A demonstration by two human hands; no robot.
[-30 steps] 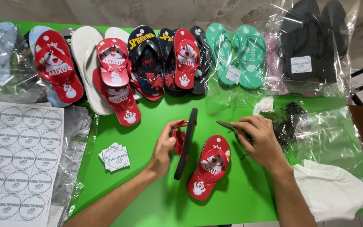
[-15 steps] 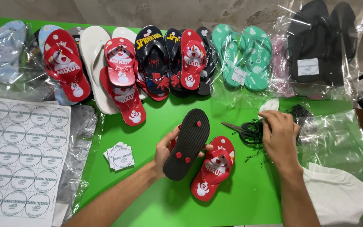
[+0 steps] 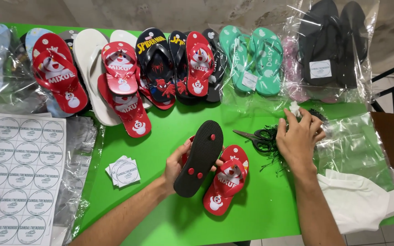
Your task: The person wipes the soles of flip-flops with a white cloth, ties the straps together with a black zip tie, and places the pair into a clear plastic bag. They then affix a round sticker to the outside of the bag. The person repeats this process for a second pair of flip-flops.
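While the left hand (image 3: pixel 177 165) grips a flip-flop turned black rubber sole up (image 3: pixel 199 158), fingers curled around its left edge, the sole shows three red strap plugs and lies tilted toward 1 o'clock over the green table top (image 3: pixel 169 132). Touching it at 4 o'clock lies a matching red rubber flip-flop with a snowman print (image 3: pixel 225 181), strap side up.

At 2 o'clock from the held flip-flop, the right hand (image 3: pixel 298 135) rests palm down, fingers bent on a pile of thin black ties (image 3: pixel 274 152) and a scrap of white paper (image 3: pixel 293 109); whether it clasps anything cannot be told. Black-handled scissors (image 3: pixel 255 136) lie just beside this hand at 9 o'clock.

At 9 o'clock from the left hand lies a small stack of round white stickers on square backing (image 3: pixel 125 171). Further flip-flops in red, black, white and teal (image 3: pixel 251 59) run along the table edge at 12 o'clock
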